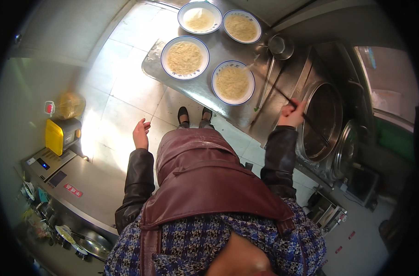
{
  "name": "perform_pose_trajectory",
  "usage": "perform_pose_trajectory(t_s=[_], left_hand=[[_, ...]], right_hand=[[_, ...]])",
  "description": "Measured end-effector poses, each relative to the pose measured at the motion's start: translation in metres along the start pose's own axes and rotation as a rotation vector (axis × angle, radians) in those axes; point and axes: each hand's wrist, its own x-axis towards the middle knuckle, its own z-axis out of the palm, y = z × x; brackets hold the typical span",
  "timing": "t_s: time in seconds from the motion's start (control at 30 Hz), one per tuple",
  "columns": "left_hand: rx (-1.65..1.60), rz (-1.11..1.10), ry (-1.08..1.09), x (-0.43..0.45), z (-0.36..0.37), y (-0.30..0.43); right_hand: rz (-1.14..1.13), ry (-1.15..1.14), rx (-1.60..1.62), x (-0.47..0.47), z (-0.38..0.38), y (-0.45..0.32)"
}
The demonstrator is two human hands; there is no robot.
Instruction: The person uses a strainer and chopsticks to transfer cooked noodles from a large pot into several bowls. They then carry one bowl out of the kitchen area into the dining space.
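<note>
My right hand (pixel 292 115) grips long dark chopsticks (pixel 313 124) beside a large round metal pot (pixel 305 107). One end lies over the pot's opening; the other points towards the noodle bowls. Nothing is in my left hand (pixel 141 135), which hangs over the tiled floor with loosely bent fingers. Several white, blue-rimmed bowls of pale noodles in broth stand on a stainless steel counter (pixel 199 88). The nearest bowl (pixel 214 84) is by the counter's front edge, with another bowl (pixel 164 65) to its left. Behind them are a far-left bowl (pixel 182 24) and a far-right bowl (pixel 226 27).
A long-handled metal ladle (pixel 281 46) lies right of the bowls. Metal lids (pixel 346 148) lean beside the pot. Another steel counter (pixel 92 183) at left carries a control panel (pixel 45 165), a yellow-and-black container (pixel 54 138) and a yellow jug (pixel 71 105). Dishes (pixel 66 234) sit lower down.
</note>
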Motion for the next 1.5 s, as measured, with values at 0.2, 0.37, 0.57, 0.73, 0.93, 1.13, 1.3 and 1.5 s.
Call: perform_pose_trajectory(t_s=[0.2, 0.37, 0.57, 0.73, 0.93, 1.13, 1.3, 1.5], left_hand=[[0.031, -0.008, 0.009, -0.011, -0.009, -0.014], [0.085, -0.01, -0.002, -0.015, -0.013, -0.012], [0.036, 0.025, -0.107, 0.041, 0.052, 0.045], [0.302, 0.394, -0.131, 0.19, 0.137, 0.122], [0.233, 0.303, -0.232, 0.336, 0.245, 0.187], [-0.281, -0.194, -0.508, 0.356, 0.296, 0.205], [-0.34, -0.078, -0.596, 0.361, 0.292, 0.208], [-0.272, -0.032, -0.699, 0.363, 0.253, 0.226]], right_hand=[[-0.185, -0.047, -0.594, 0.006, -0.006, 0.09], [-0.32, -0.262, -0.674, 0.005, 0.04, 0.116], [-0.241, -0.247, -0.391, 0.032, 0.12, 0.125], [-0.145, -0.181, -0.322, 0.048, 0.15, 0.127], [-0.153, -0.054, -0.298, 0.057, 0.139, 0.111], [-0.213, 0.002, -0.36, 0.057, 0.108, 0.094], [-0.216, 0.1, -0.228, 0.032, 0.094, 0.096], [-0.214, 0.227, -0.145, -0.027, 0.1, 0.117]])
